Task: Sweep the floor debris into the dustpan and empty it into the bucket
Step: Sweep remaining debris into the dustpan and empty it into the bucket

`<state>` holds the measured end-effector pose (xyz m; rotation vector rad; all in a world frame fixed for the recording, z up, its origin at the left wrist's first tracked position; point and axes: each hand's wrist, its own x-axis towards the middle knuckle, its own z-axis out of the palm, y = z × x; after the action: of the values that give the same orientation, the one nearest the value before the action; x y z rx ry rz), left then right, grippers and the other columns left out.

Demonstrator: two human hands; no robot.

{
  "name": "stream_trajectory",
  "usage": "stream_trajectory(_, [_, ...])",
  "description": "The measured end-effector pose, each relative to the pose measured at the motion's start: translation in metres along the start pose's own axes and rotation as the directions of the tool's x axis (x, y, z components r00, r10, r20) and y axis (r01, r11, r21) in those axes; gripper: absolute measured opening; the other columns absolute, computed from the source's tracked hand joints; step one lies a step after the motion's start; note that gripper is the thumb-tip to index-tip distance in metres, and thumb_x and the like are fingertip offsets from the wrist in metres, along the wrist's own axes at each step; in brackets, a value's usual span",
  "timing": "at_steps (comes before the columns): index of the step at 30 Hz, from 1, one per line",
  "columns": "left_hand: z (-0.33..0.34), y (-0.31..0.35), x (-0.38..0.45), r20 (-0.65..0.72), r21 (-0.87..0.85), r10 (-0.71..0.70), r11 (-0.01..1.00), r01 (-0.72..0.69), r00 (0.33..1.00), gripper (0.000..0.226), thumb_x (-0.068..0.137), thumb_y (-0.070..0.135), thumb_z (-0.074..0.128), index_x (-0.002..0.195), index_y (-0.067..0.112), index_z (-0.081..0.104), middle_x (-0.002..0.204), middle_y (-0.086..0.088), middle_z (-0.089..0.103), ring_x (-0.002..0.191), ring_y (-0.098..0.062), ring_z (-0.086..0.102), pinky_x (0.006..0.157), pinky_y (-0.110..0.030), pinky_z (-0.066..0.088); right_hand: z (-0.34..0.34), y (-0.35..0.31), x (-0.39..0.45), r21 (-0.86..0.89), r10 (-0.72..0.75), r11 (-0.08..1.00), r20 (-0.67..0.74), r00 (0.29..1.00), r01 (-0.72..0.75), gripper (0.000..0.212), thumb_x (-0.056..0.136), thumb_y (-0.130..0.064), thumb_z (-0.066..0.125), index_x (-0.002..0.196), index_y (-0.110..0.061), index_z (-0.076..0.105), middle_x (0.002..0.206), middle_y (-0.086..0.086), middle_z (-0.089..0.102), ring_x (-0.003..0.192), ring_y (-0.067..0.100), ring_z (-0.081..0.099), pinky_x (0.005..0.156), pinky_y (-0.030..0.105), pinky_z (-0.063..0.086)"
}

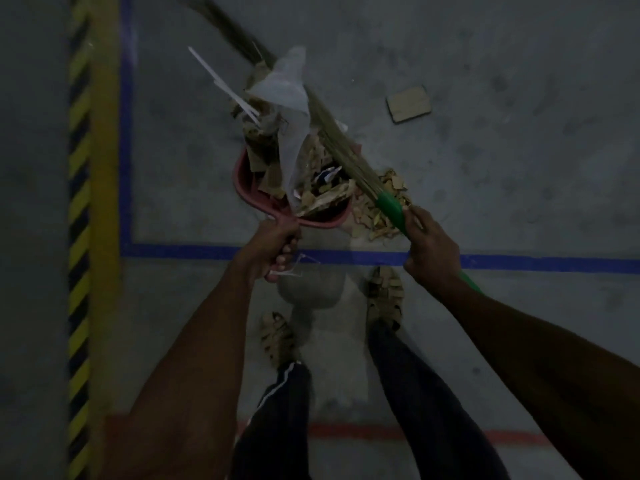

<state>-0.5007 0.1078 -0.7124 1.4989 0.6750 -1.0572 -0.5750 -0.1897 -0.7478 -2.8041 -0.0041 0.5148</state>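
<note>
A pink dustpan (246, 188) lies on the grey floor, heaped with cardboard scraps, white strips and a pale plastic sheet (289, 88). My left hand (273, 245) grips the dustpan's handle at its near end. My right hand (431, 247) grips the green handle of a grass broom (389, 206). The broom's bristles (332, 140) lie across the heap and reach up to the far left. A small pile of wood-coloured chips (379, 216) lies on the floor just right of the dustpan, beside the broom handle. No bucket is in view.
A flat cardboard piece (408, 104) lies alone on the floor to the far right. Blue tape lines (519, 262) mark the floor, with a yellow-and-black striped band (79, 202) on the left. My two sandalled feet (384, 296) stand just behind the blue line.
</note>
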Motion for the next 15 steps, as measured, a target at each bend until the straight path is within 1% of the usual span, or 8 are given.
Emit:
stream_trajectory(2, [-0.013, 0.011, -0.044, -0.014, -0.004, 0.045, 0.999, -0.046, 0.999, 0.035, 0.089, 0.006, 0.050, 0.057, 0.013, 0.037, 0.051, -0.004, 0.026, 0.037, -0.015, 0.020, 0.041, -0.020, 0.022, -0.031, -0.023, -0.014, 0.021, -0.022, 1.000, -0.041, 0.999, 0.023, 0.077, 0.070, 0.001, 0.063, 0.144, -0.009, 0.046, 0.148, 0.011, 0.043, 0.112, 0.040, 0.056, 0.061, 0.037, 0.050])
stream_trajectory(4, [-0.028, 0.018, -0.090, -0.035, -0.008, 0.082, 0.997, -0.083, 0.996, 0.036, 0.089, 0.005, 0.050, 0.057, 0.014, 0.036, 0.051, -0.004, 0.025, 0.038, -0.014, 0.019, 0.044, -0.022, 0.020, -0.063, -0.050, -0.027, 0.042, -0.044, 0.998, -0.057, 0.997, 0.047, 0.076, 0.070, 0.001, 0.061, 0.144, -0.010, 0.046, 0.148, 0.009, 0.042, 0.108, 0.040, 0.057, 0.060, 0.038, 0.052])
stream_trajectory(6, [-0.043, 0.023, -0.141, -0.074, -0.023, 0.107, 0.994, -0.109, 0.991, 0.036, 0.088, 0.004, 0.049, 0.056, 0.014, 0.035, 0.050, -0.004, 0.026, 0.038, -0.014, 0.019, 0.045, -0.024, 0.018, -0.096, -0.078, -0.041, 0.056, -0.070, 0.996, -0.071, 0.995, 0.074, 0.076, 0.070, 0.000, 0.061, 0.143, -0.012, 0.048, 0.149, 0.008, 0.042, 0.106, 0.041, 0.057, 0.061, 0.037, 0.051])
stream_trajectory(8, [-0.058, 0.023, -0.193, -0.099, -0.033, 0.136, 0.990, -0.139, 0.986, 0.036, 0.088, 0.003, 0.049, 0.057, 0.014, 0.034, 0.050, -0.004, 0.025, 0.038, -0.014, 0.018, 0.046, -0.024, 0.018, -0.132, -0.109, -0.058, 0.062, -0.095, 0.993, -0.083, 0.992, 0.100, 0.076, 0.069, -0.002, 0.061, 0.143, -0.014, 0.049, 0.149, 0.007, 0.043, 0.106, 0.040, 0.058, 0.062, 0.033, 0.047])
stream_trajectory(11, [-0.084, 0.015, -0.270, -0.150, -0.063, 0.164, 0.983, -0.175, 0.975, 0.036, 0.089, 0.005, 0.052, 0.059, 0.014, 0.033, 0.051, -0.004, 0.024, 0.040, -0.014, 0.017, 0.045, -0.024, 0.019, -0.183, -0.158, -0.090, 0.064, -0.163, 0.983, -0.126, 0.979, 0.172, 0.080, 0.064, -0.003, 0.066, 0.141, -0.016, 0.053, 0.148, 0.005, 0.046, 0.107, 0.037, 0.060, 0.063, 0.028, 0.041])
stream_trajectory(14, [-0.100, 0.005, -0.339, -0.191, -0.140, 0.194, 0.965, -0.222, 0.962, 0.027, 0.089, 0.011, 0.055, 0.067, 0.011, 0.040, 0.054, -0.005, 0.024, 0.040, -0.016, 0.018, 0.047, -0.029, 0.017, -0.225, -0.205, -0.125, 0.045, -0.236, 0.968, -0.181, 0.955, 0.248, 0.078, 0.061, 0.000, 0.069, 0.138, -0.015, 0.057, 0.144, 0.006, 0.050, 0.102, 0.037, 0.062, 0.059, 0.030, 0.044])
stream_trajectory(15, [-0.103, 0.001, -0.360, -0.203, -0.162, 0.199, 0.959, -0.233, 0.959, 0.029, 0.089, 0.012, 0.056, 0.065, 0.011, 0.039, 0.054, -0.005, 0.024, 0.038, -0.016, 0.018, 0.047, -0.030, 0.016, -0.236, -0.220, -0.136, 0.035, -0.256, 0.963, -0.193, 0.947, 0.267, 0.078, 0.060, 0.000, 0.070, 0.136, -0.014, 0.058, 0.143, 0.006, 0.051, 0.100, 0.038, 0.062, 0.058, 0.031, 0.046])
